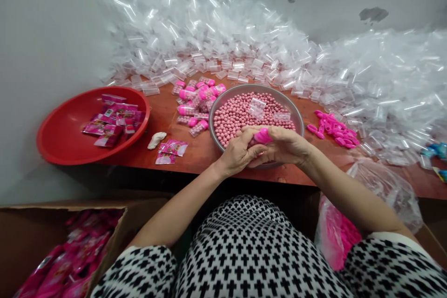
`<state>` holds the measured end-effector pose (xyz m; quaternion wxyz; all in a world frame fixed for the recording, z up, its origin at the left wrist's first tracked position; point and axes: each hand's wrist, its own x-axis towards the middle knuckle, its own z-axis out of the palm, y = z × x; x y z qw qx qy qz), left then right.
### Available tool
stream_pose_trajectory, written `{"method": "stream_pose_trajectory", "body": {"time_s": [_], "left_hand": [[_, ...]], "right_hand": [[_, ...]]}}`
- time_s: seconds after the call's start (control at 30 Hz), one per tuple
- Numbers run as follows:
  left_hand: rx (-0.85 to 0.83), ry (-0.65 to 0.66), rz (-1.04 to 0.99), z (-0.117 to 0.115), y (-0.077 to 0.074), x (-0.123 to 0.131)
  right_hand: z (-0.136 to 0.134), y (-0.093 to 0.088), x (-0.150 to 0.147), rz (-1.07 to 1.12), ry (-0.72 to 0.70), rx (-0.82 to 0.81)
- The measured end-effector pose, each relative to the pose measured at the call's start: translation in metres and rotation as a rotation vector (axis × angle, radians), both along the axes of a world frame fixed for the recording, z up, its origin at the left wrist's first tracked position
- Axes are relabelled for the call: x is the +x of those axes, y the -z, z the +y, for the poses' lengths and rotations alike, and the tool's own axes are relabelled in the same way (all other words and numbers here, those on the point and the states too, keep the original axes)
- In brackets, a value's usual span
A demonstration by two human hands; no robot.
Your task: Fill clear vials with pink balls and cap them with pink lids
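Both my hands meet over the near rim of a grey metal bowl full of small pink balls. My left hand is closed around a small clear tube, mostly hidden by the fingers. A bright pink cap shows at the tube's end, and my right hand is closed on it. Two clear tubes, one of them a short clear tube, lie on top of the balls. Left of the bowl is a pile of filled, pink-capped tubes; loose pink caps lie to its right.
A large heap of clear tubes covers the table's back. A red basin holds pink sachets; more sachets lie beside a crumpled white lump. Below are a cardboard box of pink packets and a plastic bag.
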<state>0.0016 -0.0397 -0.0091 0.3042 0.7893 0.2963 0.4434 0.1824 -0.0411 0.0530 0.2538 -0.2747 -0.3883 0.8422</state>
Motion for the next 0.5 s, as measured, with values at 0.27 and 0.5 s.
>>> {"method": "stream_pose_trajectory", "body": {"time_s": [0.27,0.5], "left_hand": [[0.038,-0.086,-0.002,-0.008,0.006,0.002],[-0.066,-0.161,0.074,-0.007,0.006,0.003]], "right_hand": [[-0.006,0.007,-0.021,-0.062,0.208,0.005],[-0.001,0.012,-0.023,-0.070,0.251,0.005]]}}
